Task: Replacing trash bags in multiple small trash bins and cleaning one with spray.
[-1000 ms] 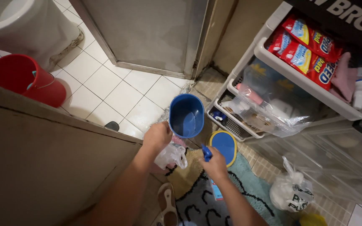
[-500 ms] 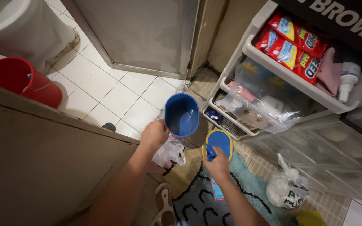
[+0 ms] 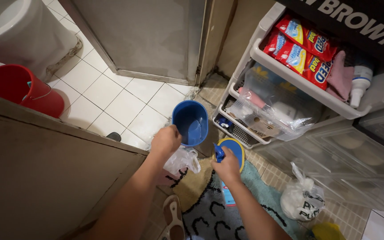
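The blue tub (image 3: 191, 122) is held over the white floor tiles (image 3: 112, 100) near the doorway, tilted so that its inside faces the camera, and the left hand (image 3: 165, 140) has its grip closed on the near rim; a crumpled clear plastic bag (image 3: 182, 160) hangs just under this hand. The tub looks empty, with only a wet shine inside, so I judge that the emptying or rinsing is done and putting it away is left. The right hand (image 3: 227, 166) is closed around a small blue piece, and it touches a round blue lid with yellow edge (image 3: 233, 150) beside the rug (image 3: 210, 209). On the white shelf rack (image 3: 298, 82) at the right lie red packets with blue and yellow labels (image 3: 301, 51), a white bottle (image 3: 360, 86) beside them, and a black sign with white letters above. A tied white bag (image 3: 301, 200) stands on the floor, and a red bucket (image 3: 21, 89) stands far left.
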